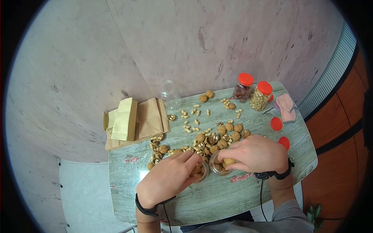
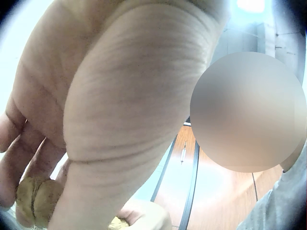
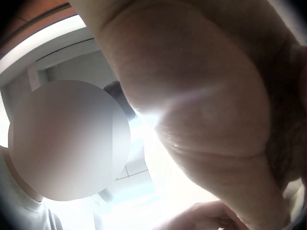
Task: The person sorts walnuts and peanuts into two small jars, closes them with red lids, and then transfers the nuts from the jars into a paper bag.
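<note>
My left hand (image 1: 167,176) reaches over a clear jar (image 1: 203,176) that has walnuts in it. In the left wrist view a walnut (image 2: 36,200) is held between its thumb and fingers. Beside it, my right hand (image 1: 258,154) is over a second clear jar (image 1: 213,167), also with walnuts inside. A walnut (image 1: 229,160) is pinched by its thumb and fingers at that jar's rim. The two jars stand close together near the front of the table. Just beyond them lies a heap of whole walnuts (image 1: 222,144), cracked walnuts (image 1: 201,145) and peanuts.
Scattered peanuts (image 1: 197,122) lie mid-table. At the back stand red-lidded jars of dark dried fruit (image 1: 241,92) and pale nuts (image 1: 258,100), plus a clear jar (image 1: 170,97). Paper bags (image 1: 147,116) lie left; red lids (image 1: 276,124) and a pink cloth (image 1: 286,107) lie right.
</note>
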Demonstrator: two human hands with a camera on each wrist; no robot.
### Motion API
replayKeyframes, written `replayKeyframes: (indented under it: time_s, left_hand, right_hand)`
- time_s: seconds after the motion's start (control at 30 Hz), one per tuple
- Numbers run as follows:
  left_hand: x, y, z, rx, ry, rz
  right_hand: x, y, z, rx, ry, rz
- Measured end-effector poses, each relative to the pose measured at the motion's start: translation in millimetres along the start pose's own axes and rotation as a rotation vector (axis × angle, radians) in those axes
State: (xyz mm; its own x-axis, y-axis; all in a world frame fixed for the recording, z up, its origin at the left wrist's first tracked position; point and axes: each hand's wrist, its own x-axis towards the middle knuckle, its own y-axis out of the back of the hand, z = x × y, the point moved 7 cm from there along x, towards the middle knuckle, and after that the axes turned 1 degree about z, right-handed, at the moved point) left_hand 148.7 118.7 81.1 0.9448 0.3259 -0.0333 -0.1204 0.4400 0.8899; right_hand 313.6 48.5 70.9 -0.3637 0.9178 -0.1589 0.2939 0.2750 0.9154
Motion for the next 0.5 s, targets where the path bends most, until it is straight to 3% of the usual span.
replayKeyframes:
  time_s: [0.5]
  left_hand:
    - [0.4, 1.8, 0.0, -0.002, -0.026, 0.040]
  right_hand:
    - [0.9, 0.3, -1.1, 0.023, 0.016, 0.019]
